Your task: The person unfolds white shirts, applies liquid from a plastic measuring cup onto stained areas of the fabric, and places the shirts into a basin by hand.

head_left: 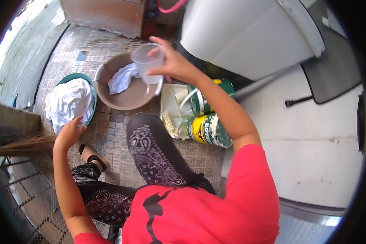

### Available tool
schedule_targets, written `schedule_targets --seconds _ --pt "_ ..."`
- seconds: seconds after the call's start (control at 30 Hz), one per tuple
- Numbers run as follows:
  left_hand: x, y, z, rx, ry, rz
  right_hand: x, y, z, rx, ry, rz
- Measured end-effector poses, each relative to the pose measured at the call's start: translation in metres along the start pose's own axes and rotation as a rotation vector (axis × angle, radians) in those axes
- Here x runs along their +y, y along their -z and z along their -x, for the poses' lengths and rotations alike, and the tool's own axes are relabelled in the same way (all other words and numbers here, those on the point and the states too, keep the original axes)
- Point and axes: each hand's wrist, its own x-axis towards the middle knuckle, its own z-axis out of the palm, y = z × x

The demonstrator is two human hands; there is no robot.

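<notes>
My right hand [171, 65] is wrapped round a clear plastic cup [146, 67], held above the right rim of a brown basin [122, 101]. Inside that basin lies a crumpled pale cloth [124, 78]. To its left, white laundry [71, 99] is heaped in a green basin [92, 114]. My left hand [72, 131] is at the near edge of the heap, its fingers loosely spread and holding nothing I can see. Whether those fingertips touch the cloth, I cannot tell.
Green and yellow paint buckets [209, 130] and a white tray [171, 91] stand right of the brown basin. A large grey appliance [248, 36] rises behind them. A broom [26, 145] and wire grating [28, 195] are at the left.
</notes>
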Motion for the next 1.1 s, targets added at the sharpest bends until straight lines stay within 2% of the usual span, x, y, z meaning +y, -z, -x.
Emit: schedule_targets --seconds 0.03,0.1,0.13,0.2,0.23,0.27,0.33,0.43,0.53,0.8,0.93,1.0,1.07,1.1 --pt "0.002 -0.001 0.000 -0.021 -0.017 -0.019 0.002 0.018 0.032 0.055 -0.045 0.007" --pt "0.003 -0.003 0.001 -0.146 0.050 0.131 0.008 0.041 0.096 0.157 -0.116 -0.010" --pt "-0.002 -0.004 0.001 -0.160 0.047 0.116 0.010 0.046 0.127 0.203 -0.143 -0.034" --pt "-0.021 -0.012 -0.009 -0.222 0.135 0.276 0.017 0.046 0.181 0.271 -0.271 -0.059" --pt "-0.046 -0.018 -0.018 -0.228 0.071 0.285 0.018 0.043 0.204 0.293 -0.283 -0.063" --pt "-0.032 -0.014 -0.017 -0.243 0.053 0.269 0.018 0.040 0.226 0.378 -0.306 -0.040" --pt "-0.008 -0.003 -0.012 -0.228 0.245 0.394 0.024 0.041 0.262 0.482 -0.332 -0.008" --pt "-0.025 -0.001 -0.015 -0.232 0.207 0.412 0.048 0.043 0.309 0.940 -0.380 -0.066" --pt "-0.028 -0.001 -0.019 -0.227 0.229 0.412 0.078 0.032 0.335 1.111 -0.460 -0.129" --pt "-0.021 -0.005 -0.014 -0.221 0.250 0.401 0.119 0.004 0.334 1.126 -0.580 -0.110" --pt "-0.025 -0.003 -0.012 -0.243 0.263 0.378 0.120 0.005 0.346 1.121 -0.525 -0.075" --pt "-0.032 -0.003 -0.010 -0.237 0.269 0.385 0.119 0.006 0.347 1.224 -0.445 -0.163" --pt "-0.024 0.000 -0.006 -0.198 0.275 0.332 0.119 0.008 0.346 1.244 -0.452 -0.078" --pt "-0.020 0.003 -0.001 -0.180 0.281 0.346 0.118 0.010 0.346 1.306 -0.382 0.077"
